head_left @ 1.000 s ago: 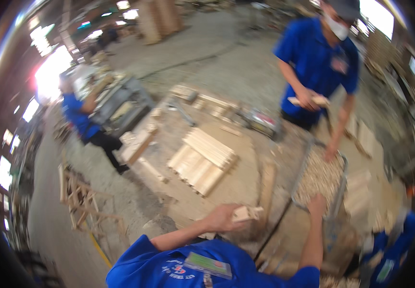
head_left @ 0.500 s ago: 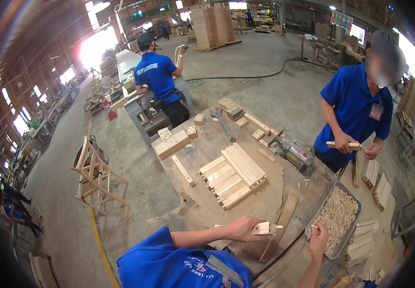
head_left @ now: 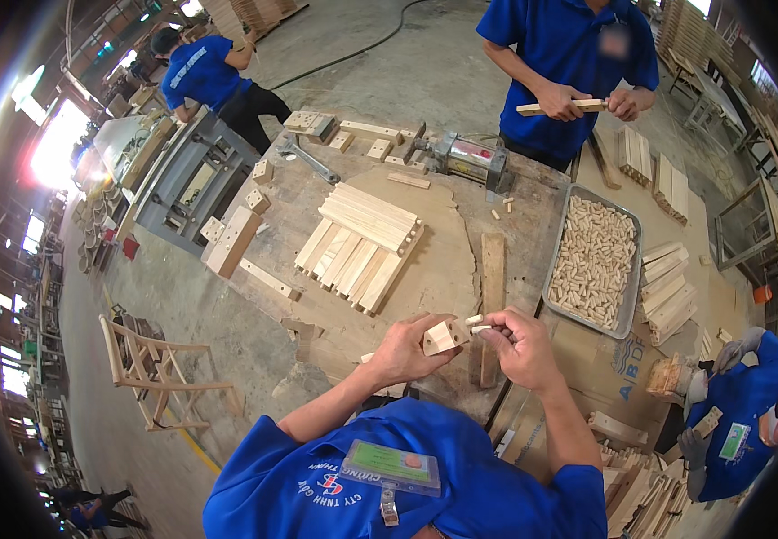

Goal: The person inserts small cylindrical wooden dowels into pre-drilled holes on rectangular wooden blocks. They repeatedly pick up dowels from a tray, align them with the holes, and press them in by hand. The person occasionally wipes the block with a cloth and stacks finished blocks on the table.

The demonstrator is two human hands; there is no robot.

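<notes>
My left hand grips a small pale wooden block over the near edge of the workbench. My right hand pinches a short wooden dowel with its tip right at the block's end; further dowels seem tucked in the same fist. A metal tray filled with several dowels lies just beyond and to the right of my right hand. A stack of flat wooden slats lies on the bench beyond my left hand.
A co-worker in blue across the bench holds a wooden stick. Another person stands at a grey machine far left. A third person crouches lower right. A wooden chair frame lies on the floor at left. Stacked blocks sit right of the tray.
My right hand has left the dowel tray and come to the block with a dowel. The view has tipped down toward the bench, bringing my hands closer to the middle.
</notes>
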